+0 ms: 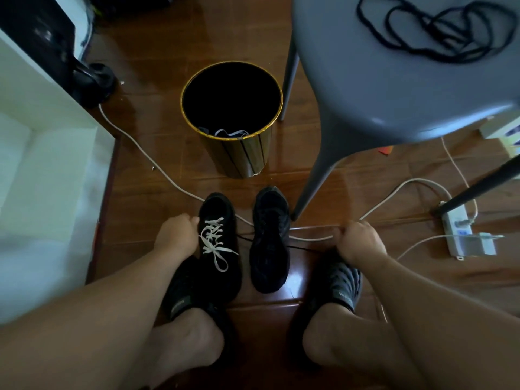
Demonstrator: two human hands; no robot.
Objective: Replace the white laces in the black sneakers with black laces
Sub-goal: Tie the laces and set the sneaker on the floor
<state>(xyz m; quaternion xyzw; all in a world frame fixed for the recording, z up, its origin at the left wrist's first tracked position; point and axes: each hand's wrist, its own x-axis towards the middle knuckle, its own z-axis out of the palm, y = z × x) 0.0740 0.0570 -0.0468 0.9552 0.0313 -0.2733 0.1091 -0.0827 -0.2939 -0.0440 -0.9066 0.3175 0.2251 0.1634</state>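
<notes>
left hand: arm reaching forward, fingers curled, knuckles up | right hand: arm reaching forward, fingers curled under in a loose fist, well apart from left

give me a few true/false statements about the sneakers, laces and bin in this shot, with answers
1. The left sneaker has white laces in it. True.
2. Both sneakers stand on the grey chair. False: they stand on the wooden floor, in front of the bin.
3. A tangle of black laces lies on the chair seat. True.
4. The bin is tipped on its side. False: it stands upright, with something white low inside it.
5. The left hand is touching the right sneaker. False: it is at the side of the left sneaker; the right hand is off to the right.
</notes>
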